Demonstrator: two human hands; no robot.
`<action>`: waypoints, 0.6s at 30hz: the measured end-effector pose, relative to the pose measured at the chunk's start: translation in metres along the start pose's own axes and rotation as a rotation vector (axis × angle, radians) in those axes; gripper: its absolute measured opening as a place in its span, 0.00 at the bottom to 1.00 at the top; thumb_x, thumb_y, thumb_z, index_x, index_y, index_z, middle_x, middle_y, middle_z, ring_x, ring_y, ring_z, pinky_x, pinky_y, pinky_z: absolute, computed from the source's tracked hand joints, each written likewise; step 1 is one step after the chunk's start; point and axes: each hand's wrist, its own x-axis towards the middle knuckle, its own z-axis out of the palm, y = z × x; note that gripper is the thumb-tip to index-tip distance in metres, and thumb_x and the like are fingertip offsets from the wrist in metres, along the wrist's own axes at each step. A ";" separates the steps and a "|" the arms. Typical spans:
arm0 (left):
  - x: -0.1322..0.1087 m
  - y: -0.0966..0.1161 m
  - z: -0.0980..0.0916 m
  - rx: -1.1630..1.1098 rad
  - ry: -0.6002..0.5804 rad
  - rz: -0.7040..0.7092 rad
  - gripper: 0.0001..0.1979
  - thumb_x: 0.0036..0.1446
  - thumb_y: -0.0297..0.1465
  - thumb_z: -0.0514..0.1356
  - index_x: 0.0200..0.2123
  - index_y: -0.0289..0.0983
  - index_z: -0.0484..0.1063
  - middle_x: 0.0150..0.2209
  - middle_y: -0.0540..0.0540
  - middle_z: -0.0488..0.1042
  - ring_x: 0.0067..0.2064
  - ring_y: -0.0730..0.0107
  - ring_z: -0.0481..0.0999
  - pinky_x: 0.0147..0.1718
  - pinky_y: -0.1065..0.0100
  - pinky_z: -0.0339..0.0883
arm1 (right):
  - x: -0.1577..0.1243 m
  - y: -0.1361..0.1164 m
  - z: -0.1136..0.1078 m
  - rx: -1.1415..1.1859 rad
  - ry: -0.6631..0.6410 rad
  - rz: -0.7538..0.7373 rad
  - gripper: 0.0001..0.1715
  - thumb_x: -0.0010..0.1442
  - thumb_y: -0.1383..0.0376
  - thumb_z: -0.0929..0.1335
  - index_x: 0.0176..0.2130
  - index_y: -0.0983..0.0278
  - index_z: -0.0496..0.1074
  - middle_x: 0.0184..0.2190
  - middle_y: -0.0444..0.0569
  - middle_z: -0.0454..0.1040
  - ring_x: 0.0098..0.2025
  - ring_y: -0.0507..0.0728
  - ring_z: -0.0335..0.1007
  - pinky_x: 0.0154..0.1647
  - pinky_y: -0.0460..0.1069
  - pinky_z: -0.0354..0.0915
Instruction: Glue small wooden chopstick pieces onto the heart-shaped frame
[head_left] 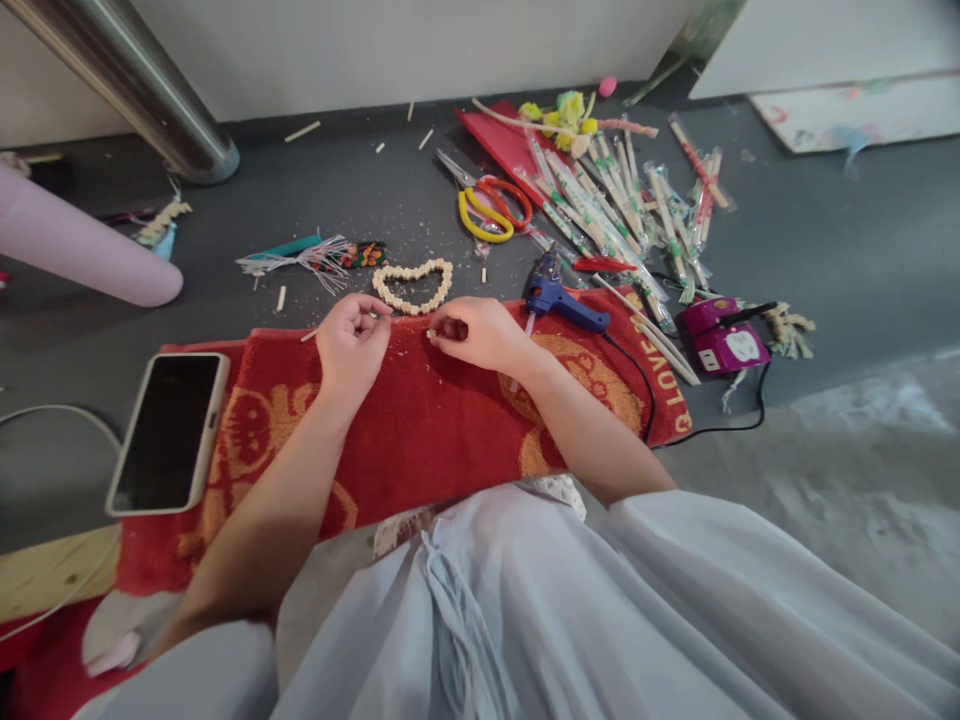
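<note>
My left hand [352, 345] is above the red towel [427, 430], its fingers curled into a pinch. Whatever lies between those fingertips, if anything, is too small to make out. Across a narrow gap, my right hand [480, 332] pinches a small pale wooden piece [431, 334] between thumb and finger. Just beyond both hands, a heart-shaped outline of small pale wooden pieces [448, 277] lies flat on the grey tabletop. To the right of my right hand, a blue glue gun [559, 300] rests at the towel's edge, a clear glue stick by it.
Scissors [487, 210] with yellow and orange handles lie behind the heart. Wrapped chopsticks [600, 200] are heaped at the back right, near a purple power socket [724, 335] with cords. A phone [171, 430] lies left; a metal leg [142, 90] stands behind. Wood crumbs are scattered around.
</note>
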 end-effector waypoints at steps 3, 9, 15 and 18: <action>-0.001 0.000 0.000 0.008 -0.007 0.006 0.08 0.48 0.19 0.60 0.26 0.38 0.70 0.14 0.59 0.55 0.17 0.79 0.51 0.20 0.72 0.46 | 0.000 0.000 0.000 -0.008 0.000 -0.001 0.06 0.56 0.68 0.70 0.35 0.68 0.76 0.28 0.46 0.73 0.29 0.51 0.65 0.35 0.46 0.60; -0.002 0.000 0.000 0.022 -0.025 0.014 0.08 0.48 0.20 0.60 0.26 0.38 0.70 0.14 0.59 0.55 0.18 0.79 0.51 0.20 0.72 0.46 | 0.001 0.000 0.000 -0.021 -0.003 0.000 0.06 0.56 0.68 0.70 0.35 0.68 0.76 0.28 0.46 0.73 0.29 0.51 0.64 0.36 0.46 0.60; -0.002 -0.002 0.000 0.037 -0.026 0.028 0.07 0.48 0.20 0.60 0.26 0.38 0.71 0.15 0.58 0.55 0.18 0.78 0.51 0.20 0.71 0.46 | 0.001 -0.001 0.000 -0.033 -0.019 0.012 0.06 0.56 0.68 0.70 0.35 0.68 0.76 0.28 0.46 0.74 0.30 0.51 0.65 0.36 0.47 0.59; -0.002 -0.004 0.000 0.037 -0.038 0.032 0.06 0.48 0.21 0.60 0.27 0.39 0.71 0.15 0.58 0.55 0.18 0.78 0.51 0.21 0.71 0.47 | 0.001 -0.001 0.000 -0.034 -0.024 0.016 0.06 0.56 0.68 0.70 0.35 0.67 0.76 0.28 0.46 0.74 0.30 0.51 0.64 0.36 0.47 0.59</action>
